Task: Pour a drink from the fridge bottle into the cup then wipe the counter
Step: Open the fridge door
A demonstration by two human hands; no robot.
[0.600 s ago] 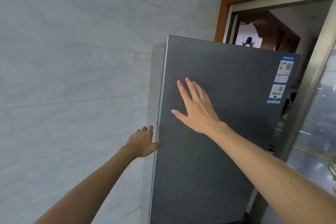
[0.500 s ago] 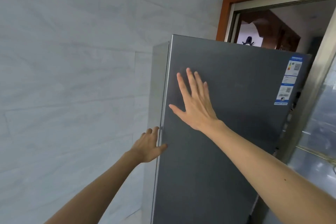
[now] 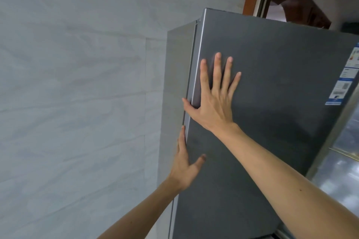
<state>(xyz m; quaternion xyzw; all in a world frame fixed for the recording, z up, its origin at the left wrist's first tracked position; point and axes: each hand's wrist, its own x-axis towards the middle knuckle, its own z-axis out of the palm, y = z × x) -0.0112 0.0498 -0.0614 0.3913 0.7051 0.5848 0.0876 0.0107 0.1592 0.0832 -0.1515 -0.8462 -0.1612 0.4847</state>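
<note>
We lose the fridge [image 3: 272, 103] bottom and right side past the frame. Its sticker [image 3: 343, 81] print blurs unreadably. Left hand [image 3: 184, 169] fingers hide behind the door edge.

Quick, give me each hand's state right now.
Left hand: open, fingers along the fridge door edge, gripping nothing.
Right hand: open, flat on the door, thumb at its edge.

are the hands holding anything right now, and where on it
Both are on the fridge door. The right hand lies flat on its front, thumb hooked round the left edge. The left hand is at that same edge lower down. Nothing else is held.
</note>
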